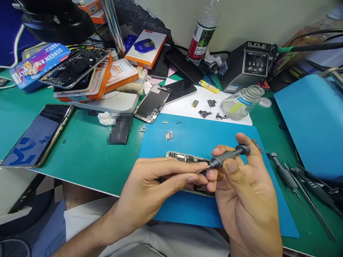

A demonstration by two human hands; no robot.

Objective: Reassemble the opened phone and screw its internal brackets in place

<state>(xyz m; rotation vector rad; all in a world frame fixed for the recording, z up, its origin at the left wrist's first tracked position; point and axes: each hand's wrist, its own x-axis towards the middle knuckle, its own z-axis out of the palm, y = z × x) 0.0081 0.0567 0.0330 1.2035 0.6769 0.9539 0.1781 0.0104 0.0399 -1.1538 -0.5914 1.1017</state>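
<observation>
My right hand grips a dark grey precision screwdriver, its tip angled down and left. My left hand has its thumb and forefinger pinched at that tip; anything between them is too small to see. Under both hands an opened phone lies on a blue mat, mostly hidden by the fingers. A small metal part rests on the mat just beyond the phone.
A phone screen, small parts on white paper and a tipped glass jar lie behind the mat. A large phone lies left, tweezers and tools right. Boxes, a bottle and a soldering station crowd the back.
</observation>
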